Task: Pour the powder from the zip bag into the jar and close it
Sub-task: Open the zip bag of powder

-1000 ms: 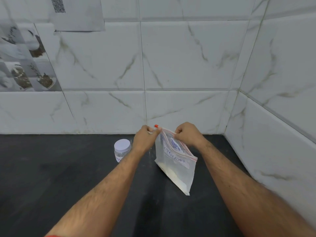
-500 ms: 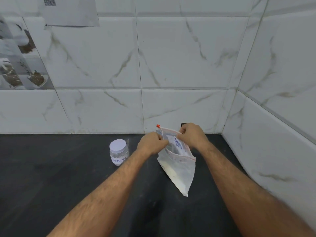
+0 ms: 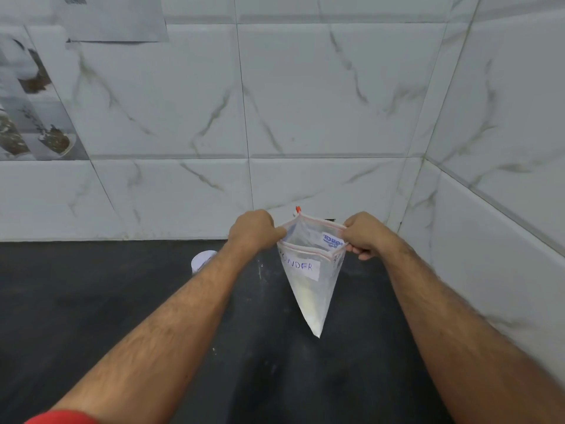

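A clear zip bag (image 3: 310, 286) with a white label and pale powder in its lower corner hangs above the dark counter (image 3: 91, 316). Its red-striped mouth is pulled wide open. My left hand (image 3: 253, 229) pinches the left side of the mouth and my right hand (image 3: 365, 235) pinches the right side. The jar (image 3: 201, 261), with its white lid on, stands on the counter to the left, mostly hidden behind my left forearm.
White marble-pattern tiled walls (image 3: 336, 102) meet in a corner at the back right, close behind the bag. A sheet of paper (image 3: 116, 16) hangs on the wall at upper left. A little spilled powder dots the counter near the bag.
My hands have pulled apart, spreading the bag's mouth open and turning its label toward me. My left forearm now covers most of the jar.
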{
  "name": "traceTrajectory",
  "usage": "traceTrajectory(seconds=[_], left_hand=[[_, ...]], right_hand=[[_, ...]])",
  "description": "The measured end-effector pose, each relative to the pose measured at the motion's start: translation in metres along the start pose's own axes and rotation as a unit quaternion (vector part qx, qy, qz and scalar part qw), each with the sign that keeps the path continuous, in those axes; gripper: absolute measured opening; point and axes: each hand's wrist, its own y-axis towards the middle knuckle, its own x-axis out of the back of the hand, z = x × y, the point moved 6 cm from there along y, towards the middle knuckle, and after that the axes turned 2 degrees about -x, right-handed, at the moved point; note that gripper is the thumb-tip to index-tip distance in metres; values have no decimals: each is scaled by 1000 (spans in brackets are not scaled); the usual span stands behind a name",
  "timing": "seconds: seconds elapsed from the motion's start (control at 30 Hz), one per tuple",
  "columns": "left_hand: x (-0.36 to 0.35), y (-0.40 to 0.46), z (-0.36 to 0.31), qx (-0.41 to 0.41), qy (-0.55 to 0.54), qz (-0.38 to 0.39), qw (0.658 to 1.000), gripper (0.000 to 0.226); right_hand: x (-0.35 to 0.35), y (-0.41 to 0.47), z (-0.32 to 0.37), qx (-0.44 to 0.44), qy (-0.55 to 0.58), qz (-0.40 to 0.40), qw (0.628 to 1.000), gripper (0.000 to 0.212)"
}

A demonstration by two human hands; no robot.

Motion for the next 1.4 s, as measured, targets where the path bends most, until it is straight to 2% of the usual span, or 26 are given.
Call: traceTrajectory(seconds=[0.27,0.37,0.47,0.7,0.87,1.0,1.1,1.3,1.4], left_hand=[[7,24,-45,-26,-42,-18,999,25],[-18,28,-48,-22,-33,18,999,21],[-50,22,-41,-11,-17,42,999,21],[-31,37,-52,-24,-48,-37,998,27],[-54,41,-38,8,-15,17,1000,32],[-66,35,-31,7,-35,18,999,31],[-67,32,-31,-4,-31,16,999,41],[-68,21,-30,-22,-59,23,998,46],[-64,19,-23,-31,-88,13,996,41]], right_hand=[[30,3,8,51,59,-104,992,15],[17,4,3,50,-8,-127,991,22],[-12,2,-10,42,-81,-103,991,23],[23,8,-7,48,-11,-185,982,35],[0,9,-8,28,-75,-134,988,29],[-13,9,-13,24,-79,-120,989,22],[-16,7,-13,23,-82,-120,989,19],[-17,-2,-4,30,-59,-147,987,47],[-11,-10,11,54,-57,-196,977,49]])
